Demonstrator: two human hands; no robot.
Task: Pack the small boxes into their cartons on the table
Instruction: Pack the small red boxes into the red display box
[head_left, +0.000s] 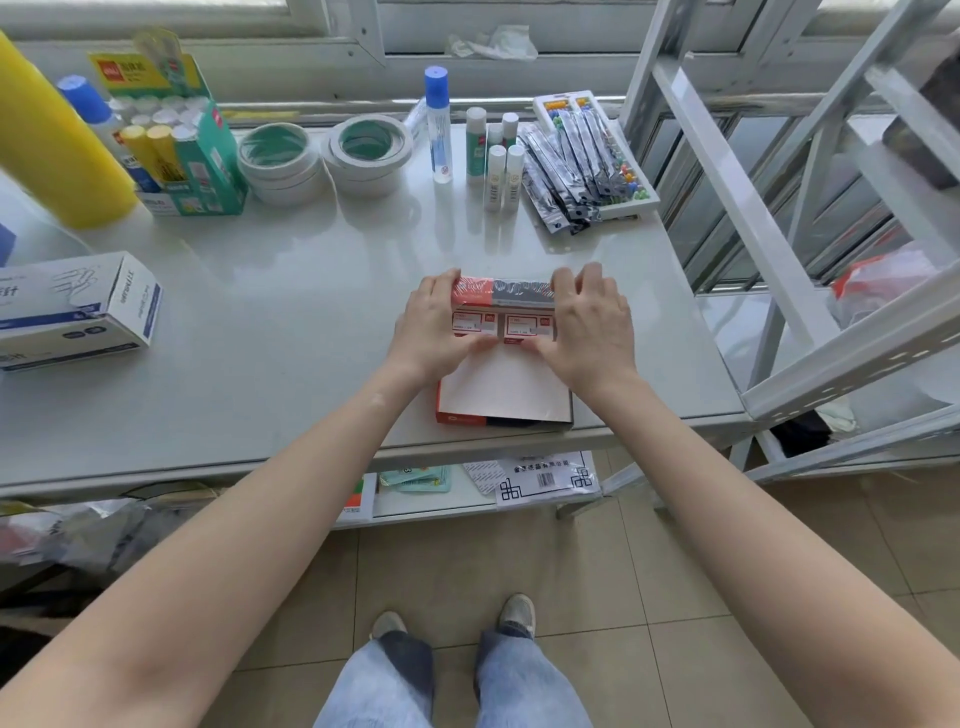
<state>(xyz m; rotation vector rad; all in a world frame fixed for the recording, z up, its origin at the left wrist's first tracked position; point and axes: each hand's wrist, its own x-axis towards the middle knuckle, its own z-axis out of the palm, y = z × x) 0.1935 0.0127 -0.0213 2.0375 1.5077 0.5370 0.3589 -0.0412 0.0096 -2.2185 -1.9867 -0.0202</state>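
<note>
Two shoes (452, 618) on the tiled floor and the legs of pale jeans (452, 686) lie nearest the camera, with both bare forearms reaching from there up to the table (291, 322). The pale, glossy table fills most of the view. At its far left stands a large yellow cylinder (47, 135), and beside that a green display box (182, 150) of glue sticks. A long white carton with blue print (72, 312) lies on its side at the left edge. Two stacks of white tape rolls (322, 156) sit at the back, then a tall clear glue bottle with a blue cap (438, 124), a few upright glue sticks (498, 156), and a fan of dark sachets over a tray of coloured pins (587, 161). A white metal rack (779, 234) crowds the right side.

Near the front edge, an orange-sided carton (501, 397) lies with its white flap open toward the hands. Just behind it, the small boxes (501, 309), red, grey and white, are bunched in a block. The left hand (434, 327) and right hand (587, 325) press this block from either side, fingers spread and curled over its ends, thumbs at the front.
</note>
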